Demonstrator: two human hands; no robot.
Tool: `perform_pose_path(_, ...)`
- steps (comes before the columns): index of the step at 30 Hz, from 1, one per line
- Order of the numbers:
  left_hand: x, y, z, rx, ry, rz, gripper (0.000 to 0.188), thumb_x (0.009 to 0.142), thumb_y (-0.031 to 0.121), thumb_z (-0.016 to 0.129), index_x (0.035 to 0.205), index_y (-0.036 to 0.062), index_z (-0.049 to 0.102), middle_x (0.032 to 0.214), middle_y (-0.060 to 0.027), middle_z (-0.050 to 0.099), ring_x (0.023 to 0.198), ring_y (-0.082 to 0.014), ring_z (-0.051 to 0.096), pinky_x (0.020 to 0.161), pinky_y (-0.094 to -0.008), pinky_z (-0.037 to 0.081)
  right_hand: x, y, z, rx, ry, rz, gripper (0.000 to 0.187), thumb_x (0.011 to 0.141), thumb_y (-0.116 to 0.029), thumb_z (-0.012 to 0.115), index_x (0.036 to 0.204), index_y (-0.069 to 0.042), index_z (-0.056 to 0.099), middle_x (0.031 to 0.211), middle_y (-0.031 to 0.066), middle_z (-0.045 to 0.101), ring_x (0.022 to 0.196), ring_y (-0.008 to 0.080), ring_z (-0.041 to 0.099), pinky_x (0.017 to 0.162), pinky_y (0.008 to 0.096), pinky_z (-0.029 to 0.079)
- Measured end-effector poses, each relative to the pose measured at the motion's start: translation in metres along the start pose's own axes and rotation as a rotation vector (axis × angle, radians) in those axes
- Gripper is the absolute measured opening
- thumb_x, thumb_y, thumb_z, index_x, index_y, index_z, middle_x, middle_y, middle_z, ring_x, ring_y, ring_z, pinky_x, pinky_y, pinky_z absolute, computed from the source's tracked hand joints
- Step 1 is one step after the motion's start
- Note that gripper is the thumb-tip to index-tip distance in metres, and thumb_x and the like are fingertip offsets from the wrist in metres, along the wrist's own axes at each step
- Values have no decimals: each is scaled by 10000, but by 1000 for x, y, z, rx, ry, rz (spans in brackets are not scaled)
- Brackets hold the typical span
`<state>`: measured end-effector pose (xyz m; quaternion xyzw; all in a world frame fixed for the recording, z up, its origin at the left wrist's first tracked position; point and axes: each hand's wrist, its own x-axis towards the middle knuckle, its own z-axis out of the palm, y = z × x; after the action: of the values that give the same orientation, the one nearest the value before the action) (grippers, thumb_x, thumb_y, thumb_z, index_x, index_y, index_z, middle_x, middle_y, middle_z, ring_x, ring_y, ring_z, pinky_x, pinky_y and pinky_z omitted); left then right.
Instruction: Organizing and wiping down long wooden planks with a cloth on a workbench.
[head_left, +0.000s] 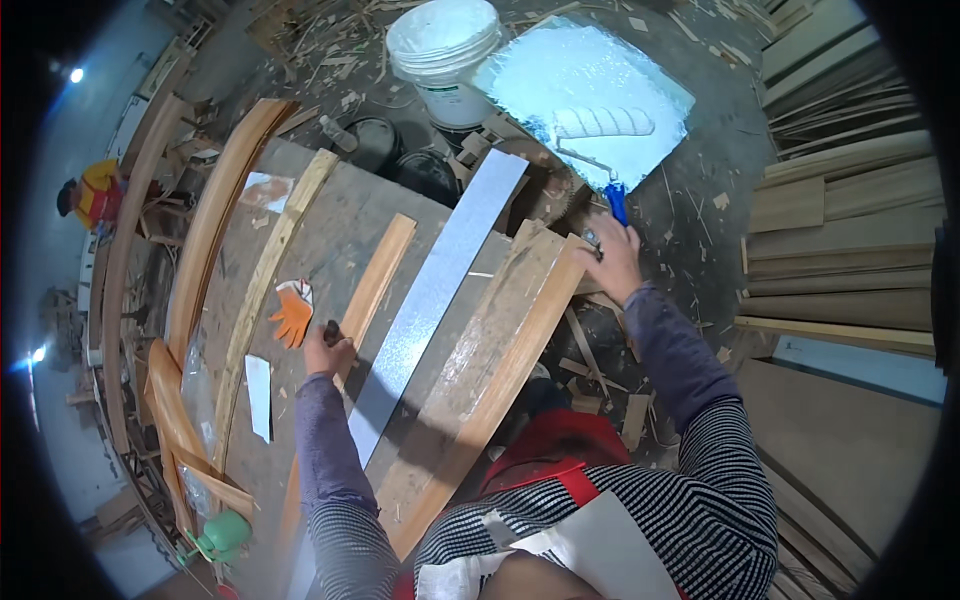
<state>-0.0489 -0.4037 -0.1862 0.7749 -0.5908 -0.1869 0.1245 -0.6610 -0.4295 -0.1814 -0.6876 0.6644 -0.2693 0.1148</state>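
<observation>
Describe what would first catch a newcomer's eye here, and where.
Probably the glossy white-coated sheet at the upper right, with a blue-handled roller lying across it. Next, the long silvery strip slanting across the worktable between left hand and right hand. An orange glove beside the left hand also stands out.

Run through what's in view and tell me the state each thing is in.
Plank, lying flat
Right hand, at the plank's end, grip unclear
Left hand, closed around something dark
Silver strip, lying flat
Glove, unworn
Roller, laid down
Bucket, upright, lid unclear
</observation>
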Motion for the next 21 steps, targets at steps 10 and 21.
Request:
perform_pose_path(10,-1,6,4,-97,-56,-1,283,748,188,803,961,12,744,806,-141,734,753,-250,723,735,-370,568,-8,-4,36,366,20,174,521,783,-288,838,1191,-20,657,1451,150,541,1397,352,451,1156,459,332)
perform_pose_path(21,-22,19,1,-92,170,105,220,851,159,702,1023,44,778,847,-211,737,841,-291,764,762,-386,573,-4,-1,40,343,38,106,431,838,-265,784,1160,-2,673,1407,165,583,1352,341,510,1111,450,412)
